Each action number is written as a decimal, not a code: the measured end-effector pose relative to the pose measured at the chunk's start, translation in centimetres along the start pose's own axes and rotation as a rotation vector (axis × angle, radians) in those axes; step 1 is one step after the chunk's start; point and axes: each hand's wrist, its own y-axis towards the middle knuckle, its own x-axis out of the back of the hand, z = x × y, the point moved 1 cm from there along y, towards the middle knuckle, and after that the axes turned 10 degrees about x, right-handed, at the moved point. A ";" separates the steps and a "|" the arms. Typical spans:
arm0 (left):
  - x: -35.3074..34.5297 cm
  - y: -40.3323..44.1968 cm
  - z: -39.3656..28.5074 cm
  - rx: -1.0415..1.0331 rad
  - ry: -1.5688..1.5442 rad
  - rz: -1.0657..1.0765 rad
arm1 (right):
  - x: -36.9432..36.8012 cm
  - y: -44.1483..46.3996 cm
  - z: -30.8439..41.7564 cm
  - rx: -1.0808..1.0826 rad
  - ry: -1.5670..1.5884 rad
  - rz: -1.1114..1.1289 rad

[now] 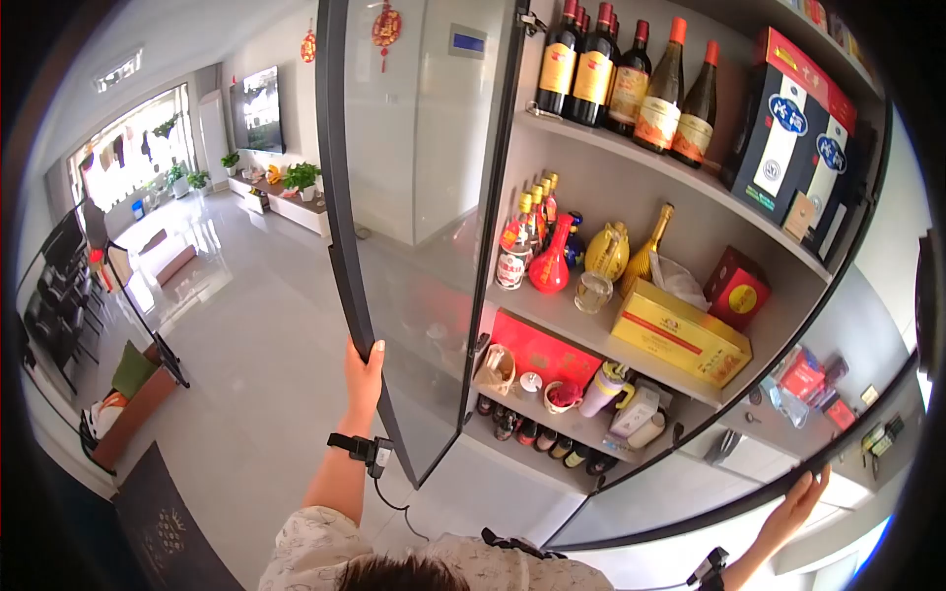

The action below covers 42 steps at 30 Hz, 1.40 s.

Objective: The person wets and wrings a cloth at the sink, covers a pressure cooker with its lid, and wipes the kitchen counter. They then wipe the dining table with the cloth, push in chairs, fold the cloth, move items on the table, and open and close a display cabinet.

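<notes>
My left hand (365, 376) is closed around the dark outer edge of the left glass cabinet door (340, 236), which stands swung open. On the right, my right hand (794, 504) has its fingers curled over the dark edge of the right glass door (709, 509), also open. Between the doors, the cabinet's upper shelf carries several wine bottles (593, 74) and dark gift boxes (788, 128). Below them are a red bottle (551, 258), a yellow pineapple-shaped bottle (607, 251), a glass cup (593, 293), a yellow box (680, 333) and a red box (737, 288).
Lower shelves hold a red flat box (544, 353), a lidded tumbler (604, 390) and several shoes (547, 441). At left are a bench with a green cushion (134, 372), a dark floor mat (168, 527) and a far TV (259, 110). Small items lie on a counter (788, 424) at right.
</notes>
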 end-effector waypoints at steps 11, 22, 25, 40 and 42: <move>-0.1 -0.9 -1.2 0.008 0.043 0.022 | -13.3 0.9 9.9 0.230 0.061 0.172; -2.2 -4.0 -2.5 -0.079 0.110 0.017 | -22.9 3.9 11.6 0.318 0.187 0.351; -3.2 -6.5 -3.0 -0.015 0.071 0.121 | -24.4 4.4 11.4 0.315 0.273 0.372; -16.0 -13.9 -3.6 -0.029 -0.066 0.579 | -31.3 6.8 9.8 0.353 0.321 0.425; -18.1 -14.2 -4.4 -0.147 0.076 0.535 | -31.8 6.7 9.1 0.352 0.378 0.438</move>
